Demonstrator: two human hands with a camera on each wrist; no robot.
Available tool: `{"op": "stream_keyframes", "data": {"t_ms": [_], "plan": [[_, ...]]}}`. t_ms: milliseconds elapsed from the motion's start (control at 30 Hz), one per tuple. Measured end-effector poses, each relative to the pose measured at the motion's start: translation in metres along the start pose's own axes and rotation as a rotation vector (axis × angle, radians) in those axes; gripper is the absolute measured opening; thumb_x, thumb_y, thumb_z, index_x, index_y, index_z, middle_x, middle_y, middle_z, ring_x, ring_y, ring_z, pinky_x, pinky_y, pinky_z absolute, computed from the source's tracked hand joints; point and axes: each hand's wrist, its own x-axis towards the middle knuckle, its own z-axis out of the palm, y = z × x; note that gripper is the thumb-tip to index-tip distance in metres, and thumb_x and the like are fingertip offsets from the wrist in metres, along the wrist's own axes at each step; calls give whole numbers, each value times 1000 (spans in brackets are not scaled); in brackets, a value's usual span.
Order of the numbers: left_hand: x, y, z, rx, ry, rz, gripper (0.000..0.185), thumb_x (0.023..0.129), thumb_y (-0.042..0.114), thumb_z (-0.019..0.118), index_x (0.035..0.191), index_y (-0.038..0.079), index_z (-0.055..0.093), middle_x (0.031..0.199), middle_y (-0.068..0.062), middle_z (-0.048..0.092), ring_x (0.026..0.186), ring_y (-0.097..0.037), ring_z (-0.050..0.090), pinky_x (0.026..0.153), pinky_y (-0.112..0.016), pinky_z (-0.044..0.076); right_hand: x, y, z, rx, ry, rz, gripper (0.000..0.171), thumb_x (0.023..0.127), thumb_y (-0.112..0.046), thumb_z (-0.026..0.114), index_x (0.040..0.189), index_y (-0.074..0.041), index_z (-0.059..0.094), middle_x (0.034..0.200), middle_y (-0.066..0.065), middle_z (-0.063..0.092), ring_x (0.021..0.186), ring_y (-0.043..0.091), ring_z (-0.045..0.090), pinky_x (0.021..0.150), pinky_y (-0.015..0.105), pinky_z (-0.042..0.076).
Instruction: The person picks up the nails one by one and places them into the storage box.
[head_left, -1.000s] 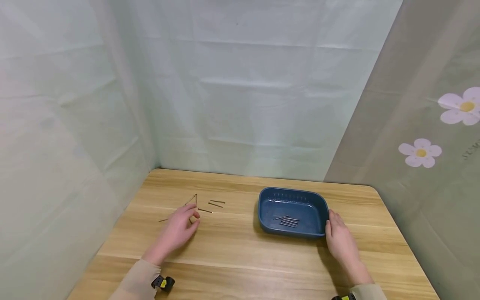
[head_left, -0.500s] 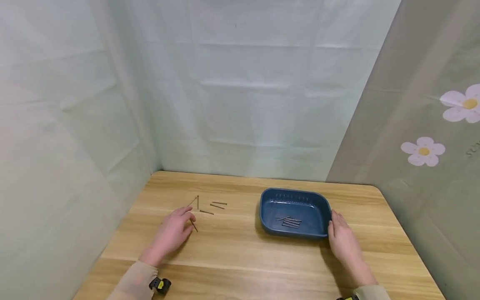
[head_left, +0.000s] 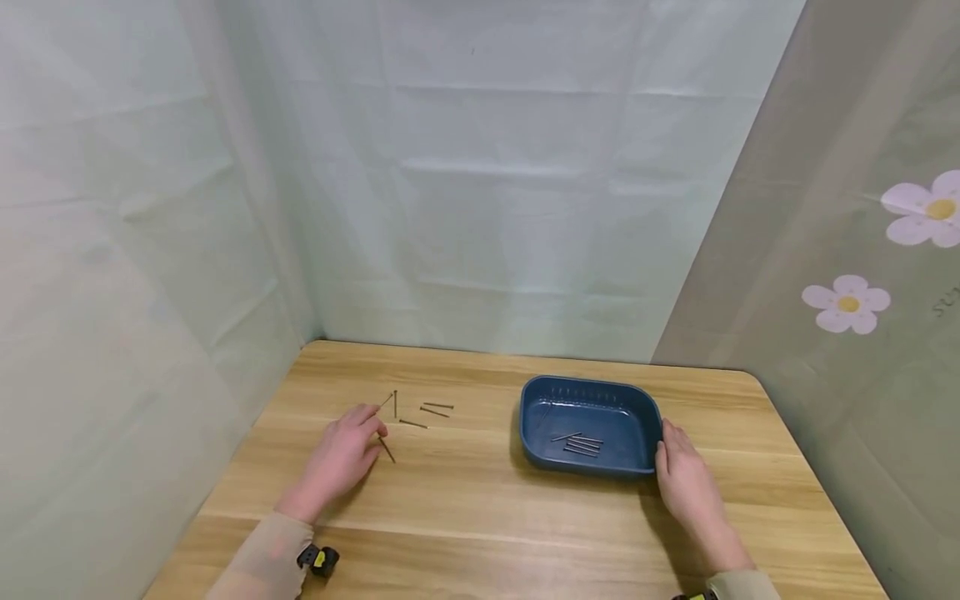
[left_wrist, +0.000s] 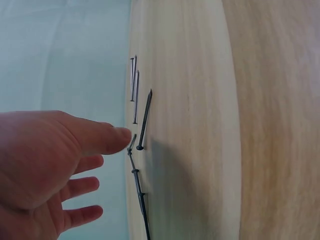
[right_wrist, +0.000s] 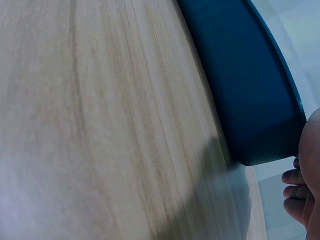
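A person's left hand (head_left: 341, 454) rests open on the desk (head_left: 480, 508), holding nothing, its fingertips just short of a loose nail (head_left: 386, 450); more nails (head_left: 423, 410) lie scattered beyond the grip. The right hand (head_left: 682, 479) presses relaxed fingers against the blue tray's (head_left: 525, 433) near corner, where several nails (head_left: 577, 443) already lie. A thin nail lying flat could well roll or skid off a fingertip, and an unsteadied tray could slide.
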Motion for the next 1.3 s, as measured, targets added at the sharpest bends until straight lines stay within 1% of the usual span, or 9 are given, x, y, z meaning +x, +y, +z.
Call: {"op": "stream_keyframes", "data": {"t_ms": [100, 300, 467, 733, 967, 1167, 1300], "plan": [[0, -2, 0, 19, -25, -12, 24, 82, -1, 87, 100, 8, 73, 142, -28, 62, 132, -49, 58, 98, -69, 51, 1, 0, -1, 0, 8, -5, 51, 113, -13, 42, 154, 17, 40, 156, 38, 44, 145, 56, 42, 118, 66, 35], [0, -5, 0, 6, -73, -28, 22, 85, 1, 87, 99, 10, 72, 147, -31, 58, 137, -56, 52, 103, -75, 45, 2, 0, 0, 4, 41, -23, 49, 112, -13, 44, 151, 18, 43, 153, 39, 47, 143, 56, 46, 116, 67, 38], [2, -6, -1, 16, -101, -19, 22, 85, 4, 87, 98, 12, 72, 149, -30, 57, 139, -57, 50, 104, -76, 44, 2, 0, 0, 12, 22, -9, 50, 113, -14, 41, 153, 17, 42, 155, 39, 45, 144, 56, 43, 117, 67, 36], [4, -6, -2, 32, -126, -18, 21, 86, 4, 87, 95, 14, 70, 149, -30, 56, 140, -57, 48, 105, -75, 43, 3, 1, -1, 3, 15, -10, 50, 113, -13, 41, 153, 17, 41, 155, 38, 45, 145, 56, 42, 118, 66, 35], [9, -5, 1, -4, -152, -22, 21, 86, 6, 87, 93, 17, 71, 152, -31, 55, 142, -57, 46, 107, -76, 41, 5, 0, -4, 11, 13, 1, 51, 114, -15, 40, 154, 16, 40, 157, 38, 43, 146, 55, 41, 119, 66, 34], [7, -5, 3, 1, -162, -15, 24, 85, 7, 89, 89, 18, 68, 151, -31, 55, 143, -59, 43, 107, -76, 40, 2, 1, 0, 19, 4, -6, 51, 114, -14, 41, 154, 16, 40, 157, 37, 43, 147, 55, 40, 119, 66, 34], [7, -3, 4, 3, -169, -7, 23, 85, 9, 89, 88, 19, 68, 150, -31, 55, 144, -60, 41, 108, -76, 39, 1, 2, 1, 20, 14, -3, 51, 113, -14, 42, 154, 16, 40, 157, 37, 44, 147, 55, 41, 119, 65, 34]]}}
